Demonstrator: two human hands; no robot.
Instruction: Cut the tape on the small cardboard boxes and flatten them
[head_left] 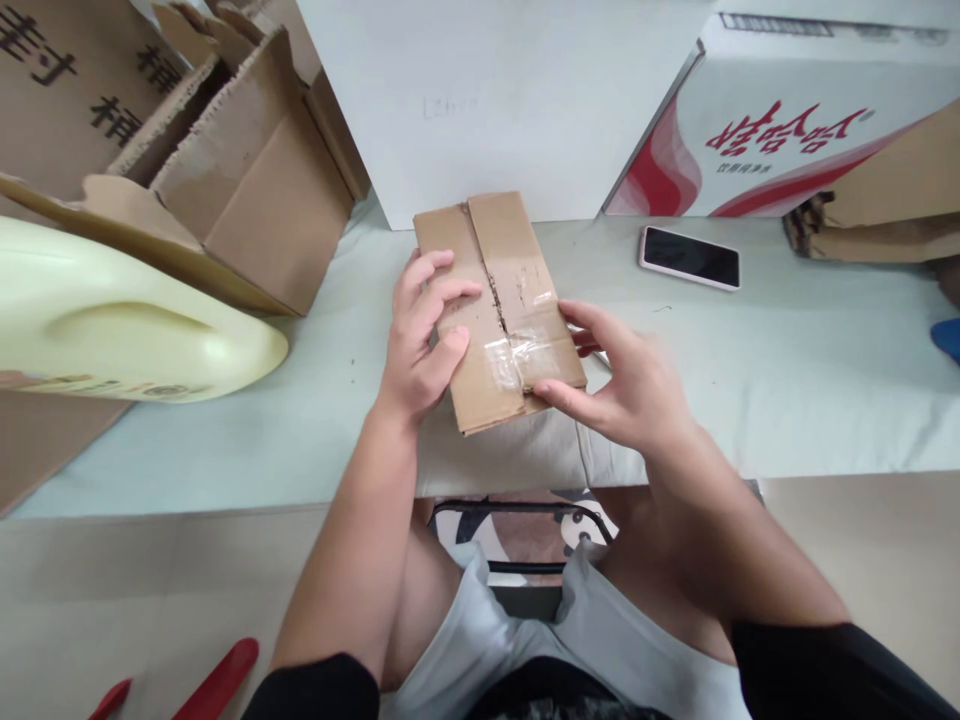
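While both your hands rest on the flat cardboard box (487,290), it sits at the centre of your work area, its far end by the tall white carton (510,90) at twelve o'clock. Your left hand (426,335) is at the box's nine o'clock side, fingers spread and bent, with fingertips and thumb on the upper face. Your right hand (630,385) is at four o'clock: the thumb touches the near right part of the upper face, and the index finger reaches the right edge, well apart from the thumb. The other fingers are partly hidden, so whether they pinch the box cannot be told. A dark, ragged seam runs lengthwise along the top, and shiny clear tape (534,347) crosses its near part.

On the pale cloth (795,390), a phone (691,258) lies dark screen up between two and three o'clock from the box. Beyond it, at two o'clock, stands a red-and-white carton (780,145), its lettering upside down to you. A pale yellow bottle (142,320) extends in from nine o'clock, with an open brown carton (251,190) at ten.
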